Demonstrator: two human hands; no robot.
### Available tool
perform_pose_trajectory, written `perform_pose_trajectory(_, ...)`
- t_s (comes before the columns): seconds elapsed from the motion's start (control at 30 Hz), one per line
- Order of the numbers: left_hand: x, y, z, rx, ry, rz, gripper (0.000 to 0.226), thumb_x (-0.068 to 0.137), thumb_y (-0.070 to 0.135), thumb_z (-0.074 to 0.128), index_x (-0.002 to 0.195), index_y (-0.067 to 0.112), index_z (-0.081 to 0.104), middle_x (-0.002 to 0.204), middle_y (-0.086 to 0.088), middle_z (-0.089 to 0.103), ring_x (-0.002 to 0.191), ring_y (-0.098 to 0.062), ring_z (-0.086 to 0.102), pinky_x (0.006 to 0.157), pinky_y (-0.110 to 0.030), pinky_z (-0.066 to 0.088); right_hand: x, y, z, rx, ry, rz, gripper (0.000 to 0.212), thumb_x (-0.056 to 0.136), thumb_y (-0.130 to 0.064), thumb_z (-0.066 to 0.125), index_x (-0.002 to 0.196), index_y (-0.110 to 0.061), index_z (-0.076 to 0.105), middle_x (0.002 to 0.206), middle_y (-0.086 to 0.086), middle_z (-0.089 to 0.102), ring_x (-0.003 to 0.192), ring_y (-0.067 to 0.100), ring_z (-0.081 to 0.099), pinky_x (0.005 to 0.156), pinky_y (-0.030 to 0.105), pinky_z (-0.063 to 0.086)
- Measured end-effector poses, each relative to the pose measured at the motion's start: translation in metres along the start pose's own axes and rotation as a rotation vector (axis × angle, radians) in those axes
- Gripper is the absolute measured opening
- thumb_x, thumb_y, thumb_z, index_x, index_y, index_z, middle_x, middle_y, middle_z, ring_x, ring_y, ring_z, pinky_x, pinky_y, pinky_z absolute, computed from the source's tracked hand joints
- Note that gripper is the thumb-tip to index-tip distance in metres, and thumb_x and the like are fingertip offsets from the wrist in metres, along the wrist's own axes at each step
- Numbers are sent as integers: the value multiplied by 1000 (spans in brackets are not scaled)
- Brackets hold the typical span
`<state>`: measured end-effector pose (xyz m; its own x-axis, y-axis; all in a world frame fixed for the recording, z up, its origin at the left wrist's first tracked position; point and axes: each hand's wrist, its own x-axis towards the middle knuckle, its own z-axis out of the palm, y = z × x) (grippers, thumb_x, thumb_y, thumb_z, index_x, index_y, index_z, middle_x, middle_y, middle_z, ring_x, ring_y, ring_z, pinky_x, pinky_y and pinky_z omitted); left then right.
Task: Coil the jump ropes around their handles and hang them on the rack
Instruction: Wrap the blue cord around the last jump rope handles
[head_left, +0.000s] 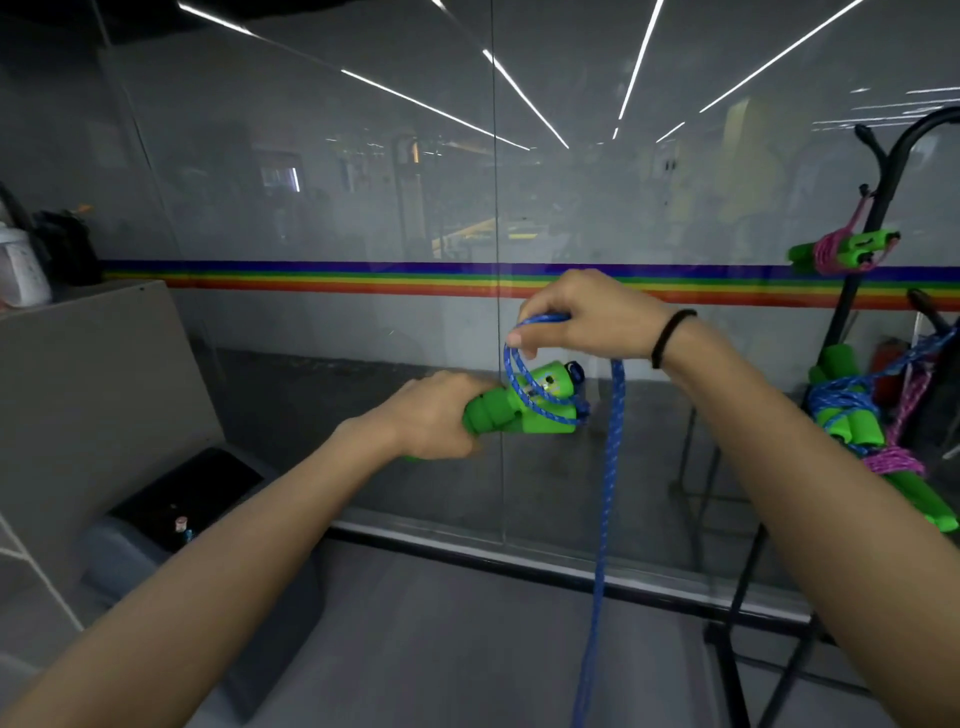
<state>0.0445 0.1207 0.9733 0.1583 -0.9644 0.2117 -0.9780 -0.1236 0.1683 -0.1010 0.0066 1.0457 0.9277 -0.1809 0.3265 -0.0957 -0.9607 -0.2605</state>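
My left hand (436, 418) grips two green jump-rope handles (524, 405) held side by side, pointing right. A blue rope (609, 488) loops once or twice around their ends. My right hand (582, 314) pinches a loop of that blue rope just above the handles, and the rest of the rope hangs down toward the floor. On the black rack (878, 218) at the right hang a coiled pink rope with green handles (844, 249), and lower a blue-roped bundle (847, 410) and another pink-roped bundle (904, 467).
A glass wall (363, 208) with a rainbow stripe stands straight ahead. A grey cabinet (88, 374) stands at the left, with a black-topped bin (176, 499) below it. The rack's base legs spread over the grey floor at the lower right.
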Motion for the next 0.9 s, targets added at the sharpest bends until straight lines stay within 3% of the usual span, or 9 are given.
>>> perform_pose_trajectory(0.13, -4, -3, 0, -39, 39, 81, 37, 69, 14, 62, 67, 43, 39, 64, 15, 49, 70, -16, 51, 66, -34, 48, 0, 7, 0, 156, -48, 28, 26, 86, -37, 58, 72, -18, 68, 54, -20, 57, 54, -7, 49, 54, 4, 33)
perform_pose_trajectory(0.27, -5, -3, -2, -88, 8, 154, 26, 71, 14, 63, 74, 31, 44, 67, 8, 53, 62, -16, 52, 58, -31, 45, 7, 21, 15, 267, -71, 61, 31, 77, -50, 58, 73, -22, 70, 70, 8, 64, 64, 8, 51, 67, 23, 41)
perform_pose_trajectory(0.43, -9, 1, -5, -376, 121, 168, 30, 73, 7, 69, 64, 25, 48, 55, 11, 44, 46, -2, 40, 47, -20, 35, 0, 27, 35, 608, -19, 91, 16, 83, -8, 53, 90, 5, 61, 82, 22, 68, 55, -9, 57, 61, 8, 46)
perform_pose_trajectory(0.47, -9, 0, -5, -424, 138, 157, 30, 73, 7, 71, 63, 24, 48, 55, 11, 42, 45, -1, 38, 47, -20, 33, -3, 27, 39, 650, 17, 109, 11, 83, -5, 48, 85, 0, 58, 70, 8, 69, 52, -10, 56, 60, 7, 45)
perform_pose_trajectory(0.5, -10, 0, -5, -470, 150, 145, 26, 72, 10, 72, 63, 21, 50, 55, 10, 42, 47, -1, 37, 49, -22, 33, -5, 28, 45, 648, 43, 133, 14, 84, -1, 46, 77, -8, 55, 53, -8, 64, 48, -9, 54, 56, 9, 44)
perform_pose_trajectory(0.57, -11, -2, -6, -561, 180, 103, 17, 70, 14, 72, 63, 18, 57, 57, 8, 47, 52, -6, 41, 52, -24, 35, -7, 29, 58, 616, 50, 237, 34, 92, -2, 45, 61, -15, 48, 34, -12, 48, 37, 0, 43, 44, 18, 37)
perform_pose_trajectory(0.67, -11, -6, -5, -659, 205, 55, 26, 74, 4, 70, 69, 29, 65, 55, 11, 61, 53, -8, 54, 55, -22, 45, -5, 28, 74, 675, 2, 286, 37, 97, -22, 40, 63, -16, 53, 42, -9, 34, 35, 2, 28, 36, 14, 25)
perform_pose_trajectory(0.73, -9, -9, -3, -704, 218, -8, 20, 72, 5, 72, 84, 20, 64, 63, 5, 66, 58, -14, 61, 61, -29, 50, -6, 24, 80, 620, 16, 322, 40, 98, -27, 37, 64, -16, 55, 42, -8, 37, 32, 1, 33, 35, 10, 26)
perform_pose_trajectory(0.9, -7, -14, 4, -723, 267, -118, 27, 62, 23, 70, 87, 13, 65, 81, -18, 70, 70, -20, 62, 71, -36, 51, -16, 7, 79, 301, -53, 301, 42, 99, -34, 32, 68, -21, 57, 55, -7, 48, 47, 0, 46, 54, 17, 35)
